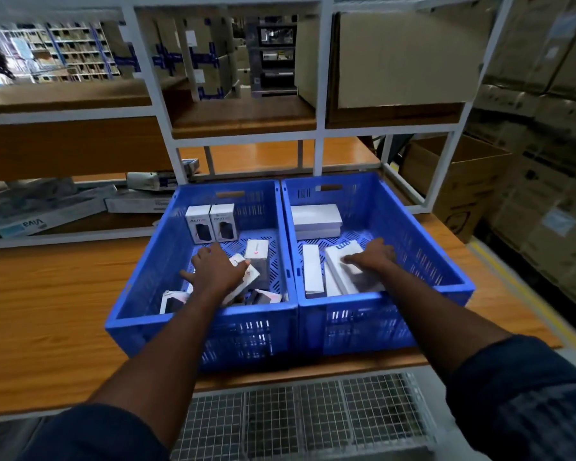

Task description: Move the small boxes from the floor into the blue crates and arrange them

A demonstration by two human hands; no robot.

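Blue plastic, two of them: the left crate (200, 314) and the right crate (386, 296) sit touching side by side on a wooden shelf (47, 294), and both already have small boxes in them. So to me this reads as the arranging step, not the hauling-off-the-floor step. No floor boxes are visible from this angle anyway.

The left hand (218, 271) is down in the left crate, fingers spread and relaxed, resting on a tilted box (251, 276) in the messy pile at the near end. It doesn't look like it's gripping anything. The upright pair (212, 224) stands neatly at the far left of that crate, well apart from the hand, with one loose box (256, 249) lying just right of the fingers.

The right hand (374, 254) is in the right crate, laid over the top of a white box (341, 257) near the middle. The thumb is hidden, so I can't tell whether it's pinching or only pressing. A narrow box (313, 272) stands just left of that one, and a flat stack (316, 216) sits at the far end.

Next move, my guess: get a proper grip on the tilted box, stand it up and slide it next to the upright pair. On the right, the white box wants squaring up beside its neighbour.
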